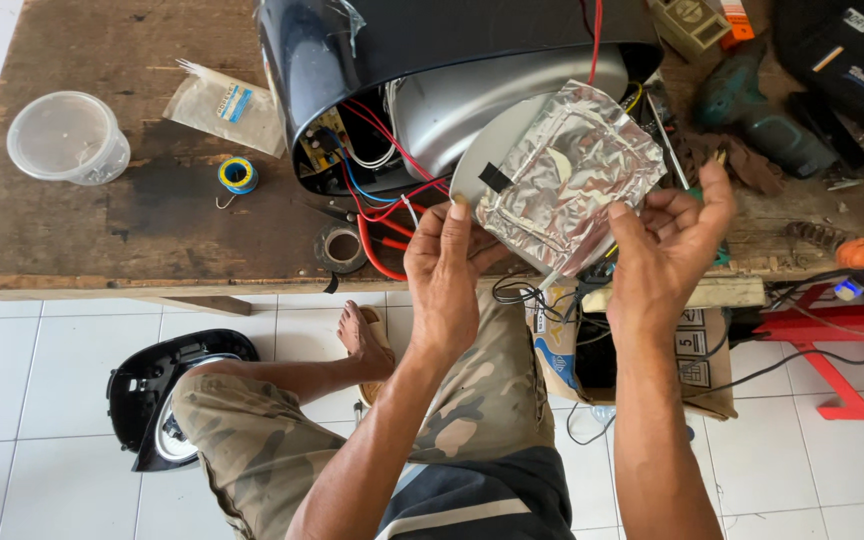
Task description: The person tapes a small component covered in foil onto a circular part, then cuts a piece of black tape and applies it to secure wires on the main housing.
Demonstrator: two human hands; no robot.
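1. Hands are both gripping a foil pad point(570, 175): the left hand point(444, 272) is pinching its near left edge, and the right hand point(670, 245) is clamping its right side.
2. Foil pad is hanging over the surface's point(102, 230) near edge, just in front of an opened cooker point(432, 70).
3. Red wires point(377, 215) are trailing from the cooker, left of the pad.
4. Tape roll point(340, 247) is lying near them.

Crinkled silver foil pad point(570, 175) (black tape patch, white leads) held tilted over opened cooker.
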